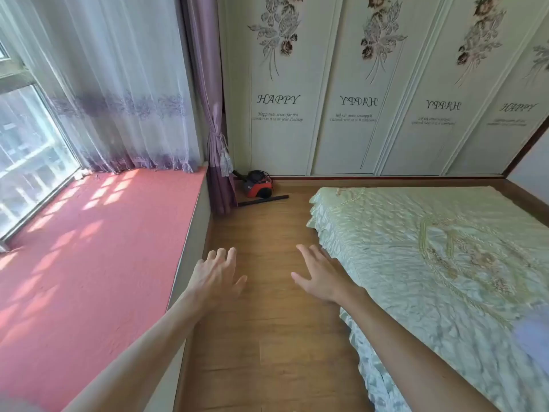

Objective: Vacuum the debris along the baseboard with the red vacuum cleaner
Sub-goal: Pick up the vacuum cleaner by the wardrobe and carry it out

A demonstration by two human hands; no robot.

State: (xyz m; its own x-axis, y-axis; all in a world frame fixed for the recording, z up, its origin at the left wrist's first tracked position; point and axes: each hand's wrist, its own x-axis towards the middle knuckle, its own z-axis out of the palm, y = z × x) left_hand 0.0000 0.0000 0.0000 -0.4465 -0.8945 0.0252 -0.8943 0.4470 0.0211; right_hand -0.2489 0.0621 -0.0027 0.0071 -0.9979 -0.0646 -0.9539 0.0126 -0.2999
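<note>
On the far left the window (26, 144) is letting sunlight in, and a sheer white curtain (118, 84) is hanging in front of it. Below, the red window seat (89, 248) is lying in patches of light. A purple drape (214, 114) is hanging at the seat's right end, tied with a tassel.

The left hand (215, 275) is reaching forward above the wooden floor (267, 322), just beside the seat's edge, with the fingers spread apart and holding nothing. The red vacuum cleaner (258, 185) is sitting far ahead in the corner, on the floor, just right of the drape and close against the baseboard (386, 177) under the wardrobe doors (356, 99). Its black tube (263, 200) is lying flat on the floor in front of it. Both hands are well apart from it.

The right hand (322, 275) is also stretching forward, palm down, fingers apart and empty, near the edge of the bed (430, 263). The bed, under a pale green cover, is filling the right side
</note>
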